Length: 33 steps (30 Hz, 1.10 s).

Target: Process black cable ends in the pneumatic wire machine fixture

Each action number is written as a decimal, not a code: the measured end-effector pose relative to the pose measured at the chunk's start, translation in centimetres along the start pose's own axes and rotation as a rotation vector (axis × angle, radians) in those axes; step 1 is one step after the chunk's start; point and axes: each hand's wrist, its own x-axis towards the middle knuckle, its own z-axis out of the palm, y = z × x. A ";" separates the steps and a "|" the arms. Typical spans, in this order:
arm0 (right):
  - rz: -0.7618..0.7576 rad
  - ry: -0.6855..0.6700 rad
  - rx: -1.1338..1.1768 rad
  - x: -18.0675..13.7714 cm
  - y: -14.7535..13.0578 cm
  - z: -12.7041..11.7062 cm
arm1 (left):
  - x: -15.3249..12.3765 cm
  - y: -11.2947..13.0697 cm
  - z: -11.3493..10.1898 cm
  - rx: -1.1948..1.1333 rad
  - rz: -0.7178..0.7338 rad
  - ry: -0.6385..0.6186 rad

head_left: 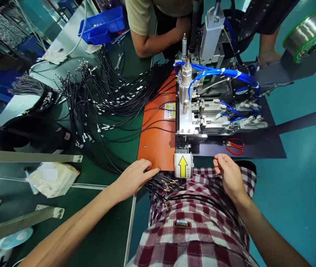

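Note:
My left hand (135, 177) rests at the near corner of an orange plate (158, 150), thumb apart from the fingers. Beneath and beside it runs a bundle of black cables (158, 181), their stripped ends showing thin coloured wires near my lap. To the right of a white cylinder with a yellow arrow (183, 166), my right hand (228, 175) hovers with curled fingers pinched together; whatever they may hold is hidden. Several black cables run across the orange plate into the metal machine (187, 115). Red-handled scissors (234, 145) lie beyond my right hand.
Many black cables with white connectors (119, 98) cover the green bench. A blue bin (102, 26) and a wrench (119, 61) lie farther back. Another person's forearm (160, 42) rests behind the machine. A solder wire spool (310, 35) stands at the upper right.

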 end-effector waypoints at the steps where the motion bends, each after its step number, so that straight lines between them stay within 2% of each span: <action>1: -0.004 -0.019 -0.005 -0.1 -0.2 0.5 | 0.1 0.2 0.5 0.043 0.022 -0.002; 4: -0.017 -0.082 -0.033 -0.6 -0.8 1.7 | 0.9 1.0 1.6 0.155 0.055 -0.010; 7: -0.025 -0.139 -0.067 -1.5 -1.2 2.4 | 1.4 1.8 2.1 0.221 -0.051 -0.042; 10: -0.015 -0.174 -0.103 -2.4 -1.3 2.7 | 0.9 1.8 1.7 0.059 -0.112 0.022; 14: -0.009 -0.226 -0.162 -3.5 -1.4 2.8 | -0.4 0.3 -0.8 -0.436 -0.153 0.338; 16: -0.026 -0.253 -0.197 -3.8 -1.6 2.9 | -0.7 -0.2 -2.4 -0.581 -0.224 0.601; 18: -0.052 -0.277 -0.222 -3.9 -2.1 3.2 | -0.3 0.0 -3.5 -0.648 -0.302 0.935; 19: -0.070 -0.290 -0.229 -3.9 -2.4 3.5 | 0.2 0.4 -3.7 -0.646 -0.325 1.031; 20: -0.095 -0.303 -0.232 -3.9 -2.7 3.8 | 1.0 0.9 -3.7 -0.621 -0.324 1.038; 21: -0.123 -0.315 -0.238 -3.8 -3.0 4.1 | 1.8 1.5 -3.4 -0.581 -0.299 0.950; 23: -0.169 -0.353 -0.246 -3.7 -3.5 4.7 | 3.7 2.7 -2.4 -0.489 -0.188 0.620; 24: -0.181 -0.371 -0.241 -3.6 -3.6 4.9 | 4.6 3.2 -1.7 -0.455 -0.129 0.507; 25: -0.182 -0.384 -0.227 -3.5 -3.7 5.1 | 5.3 3.6 -0.9 -0.420 -0.096 0.464; 29: -0.112 -0.339 -0.130 -3.1 -3.4 5.6 | 6.4 4.2 0.9 -0.275 -0.103 0.500; 31: -0.089 -0.307 -0.099 -2.9 -3.2 5.7 | 6.7 4.3 0.6 -0.222 -0.101 0.497; 33: -0.090 -0.305 -0.091 -2.7 -3.2 5.9 | 7.2 4.6 -0.5 -0.244 -0.095 0.440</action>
